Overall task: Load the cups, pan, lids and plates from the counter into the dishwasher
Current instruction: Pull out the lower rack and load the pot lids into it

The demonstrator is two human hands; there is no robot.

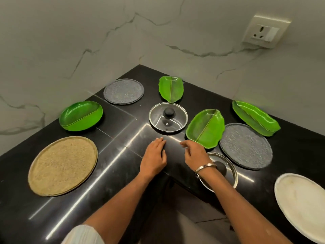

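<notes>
I see both forearms reaching in over the black tabletop (pixel 123 138) corner. Left hand (pixel 154 155) palm down, fingers straight and together, resting on the tabletop. Right hand (pixel 195 152) hovers just beside it, fingers loosely curled, pinching nothing. Count: two glass lids, far lid (pixel 168 117) ahead of the hands, near lid (pixel 226 170) partly under my right wrist. Four green leaf plates, long axes varied; the centre one (pixel 205 128) points far-right. Four round plates: two grey, one tan, one white.
</notes>
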